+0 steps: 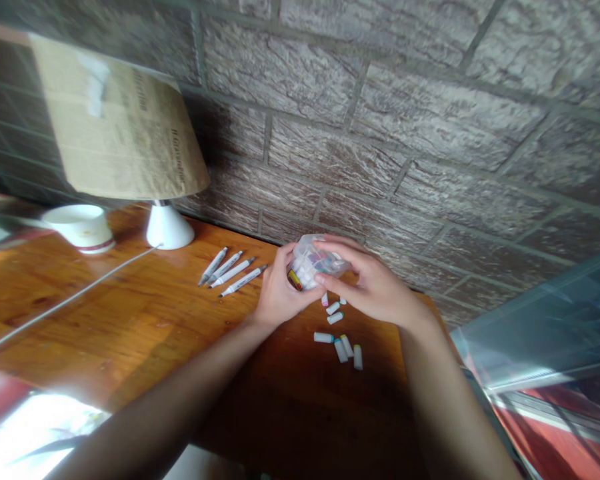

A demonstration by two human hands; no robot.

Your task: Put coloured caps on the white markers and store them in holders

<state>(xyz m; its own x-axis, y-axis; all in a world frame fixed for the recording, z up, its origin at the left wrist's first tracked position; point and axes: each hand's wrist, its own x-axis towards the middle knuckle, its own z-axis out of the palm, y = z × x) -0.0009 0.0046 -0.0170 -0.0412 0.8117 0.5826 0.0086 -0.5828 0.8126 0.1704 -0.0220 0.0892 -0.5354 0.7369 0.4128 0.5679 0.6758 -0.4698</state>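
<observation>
Both my hands are wrapped round a clear plastic container (307, 261) with whitish pieces and a yellow-and-dark label showing in it. My left hand (280, 288) grips its left side, thumb along the front. On the right side, my right hand (367, 277) has its fingers over the top and its thumb at the front. Below the hands, several white marker caps (341, 348) with coloured ends lie loose on the wooden table (190, 340). Left of my left hand lie several uncapped grey-white markers (233, 272), roughly side by side. The container's underside is hidden by my hands.
A lamp with a beige printed shade (135, 133) and white base (170, 227) stands at the back left, its white cord (75, 298) crossing the table. Beside it is a white cup (83, 228). A brick-patterned wall (310, 153) rises behind; a glass surface (545, 320) is at right.
</observation>
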